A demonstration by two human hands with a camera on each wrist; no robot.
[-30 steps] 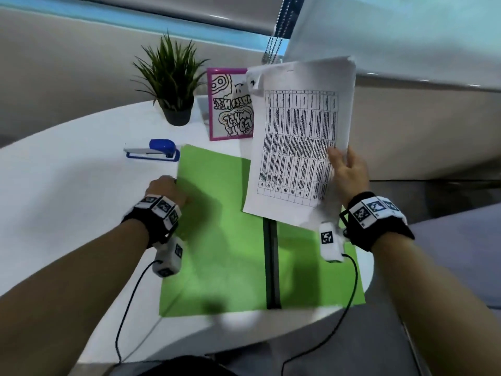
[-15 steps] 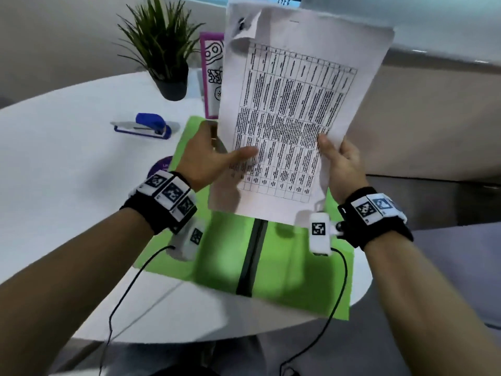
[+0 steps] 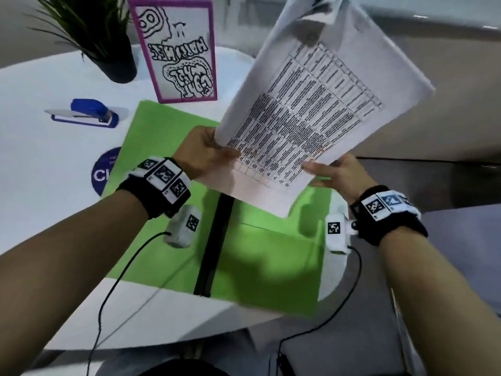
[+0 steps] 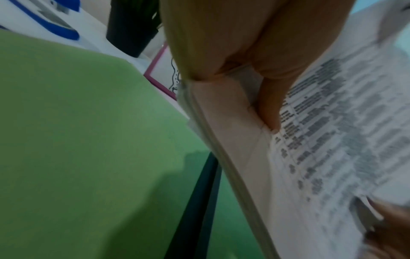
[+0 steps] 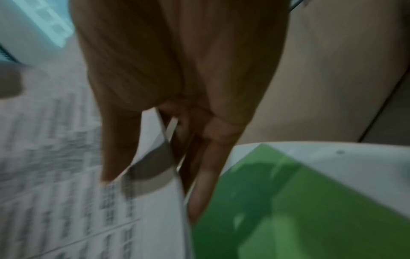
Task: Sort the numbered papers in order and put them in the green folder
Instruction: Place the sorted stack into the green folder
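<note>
A stack of white papers point(image 3: 311, 104) printed with a dense table is held up in the air over the open green folder point(image 3: 162, 147), tilted to the right. The folder lies flat on the white table, its black spine point(image 3: 214, 240) pointing towards me. My left hand point(image 3: 206, 153) pinches the stack's lower left edge, thumb point(image 4: 268, 105) on the printed face. At the lower right edge my right hand point(image 3: 336, 172) pinches the stack, thumb point(image 5: 119, 140) on top and fingers point(image 5: 206, 175) underneath. The page numbers cannot be read.
A potted plant point(image 3: 108, 36) and a pink-framed drawing point(image 3: 179, 50) stand at the back of the table. A blue stapler point(image 3: 86, 112) lies to the left of the folder, a round dark blue sticker point(image 3: 104, 172) partly under it. The table's curved edge point(image 3: 339, 278) is close on the right.
My left hand left the folder's left flap and took hold of the stack's lower left edge. The stack has tilted to the right and sits lower over the folder.
</note>
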